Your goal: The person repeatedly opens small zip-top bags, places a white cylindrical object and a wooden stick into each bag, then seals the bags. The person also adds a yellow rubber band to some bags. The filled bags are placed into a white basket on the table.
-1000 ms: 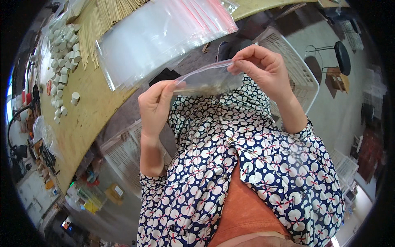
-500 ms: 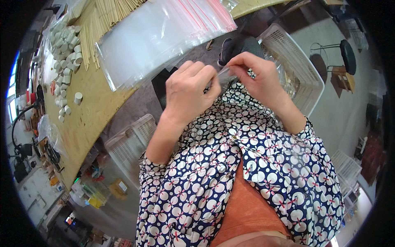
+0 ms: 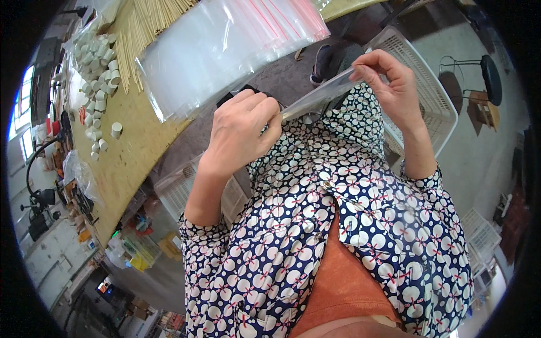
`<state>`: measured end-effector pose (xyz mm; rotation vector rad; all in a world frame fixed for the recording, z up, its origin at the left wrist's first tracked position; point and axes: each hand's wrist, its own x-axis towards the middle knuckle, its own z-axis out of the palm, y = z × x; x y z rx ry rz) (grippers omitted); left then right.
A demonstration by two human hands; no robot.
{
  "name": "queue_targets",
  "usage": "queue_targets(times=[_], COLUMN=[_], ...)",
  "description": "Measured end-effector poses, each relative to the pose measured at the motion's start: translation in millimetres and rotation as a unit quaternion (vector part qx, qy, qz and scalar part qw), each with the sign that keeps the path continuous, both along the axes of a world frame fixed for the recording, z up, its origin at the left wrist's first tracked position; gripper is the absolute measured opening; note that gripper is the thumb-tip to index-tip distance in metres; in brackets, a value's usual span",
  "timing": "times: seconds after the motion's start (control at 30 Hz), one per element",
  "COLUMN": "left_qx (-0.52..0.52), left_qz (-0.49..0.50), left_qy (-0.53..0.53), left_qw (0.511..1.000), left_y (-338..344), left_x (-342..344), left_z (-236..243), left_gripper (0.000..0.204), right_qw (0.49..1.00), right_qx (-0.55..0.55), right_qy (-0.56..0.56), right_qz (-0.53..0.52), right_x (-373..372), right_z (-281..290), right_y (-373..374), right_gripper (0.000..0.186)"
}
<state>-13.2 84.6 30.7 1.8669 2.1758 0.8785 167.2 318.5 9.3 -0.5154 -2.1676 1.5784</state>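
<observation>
A clear plastic bag (image 3: 324, 97) is stretched between my two hands, slanting up to the right above my lap. My left hand (image 3: 242, 128) is closed on its lower left end, with the fingertips mostly turned out of sight. At the upper right end, my right hand (image 3: 390, 84) pinches the bag between thumb and fingers. Whether anything lies inside the bag, I cannot tell. Just beyond my left hand, a stack of flat clear zip bags (image 3: 203, 59) with red lines along one end lies on the table and juts over its edge.
On the wooden table (image 3: 135, 146) lie a bundle of thin sticks (image 3: 128, 48) and a heap of small white cylinders (image 3: 101, 70). A white plastic crate (image 3: 445, 115) stands right of my lap, another crate (image 3: 177, 183) below the table edge. A dark stool (image 3: 490, 84) is farther right.
My hands have moved apart, the right one up and to the right, the left one slightly left and down. The plastic bag between them now shows drawn out lengthwise.
</observation>
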Motion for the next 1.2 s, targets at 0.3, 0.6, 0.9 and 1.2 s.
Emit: queue_targets(times=[0.3, 0.6, 0.9, 1.2], left_qx=[0.122, 0.134, 0.087, 0.123], left_qz=[0.022, 0.103, 0.082, 0.114], left_qy=[-0.002, -0.151, -0.293, -0.262], left_qw=[0.992, 0.974, 0.949, 0.950], left_y=[28, 42, 39, 29], left_x=[-6, 14, 19, 23], left_z=[-18, -18, -19, -26], left_gripper=[0.013, 0.010, 0.011, 0.012], right_qw=[0.997, 0.994, 0.981, 0.971], right_qx=[-0.038, 0.108, 0.179, 0.216], right_qy=[0.046, 0.011, 0.000, -0.026], right_qz=[-0.041, 0.024, 0.071, 0.095], right_x=[18, 10, -14, -18], right_z=[6, 1, 5, 10], right_y=[13, 8, -20, -25], right_gripper=[0.007, 0.029, 0.012, 0.006])
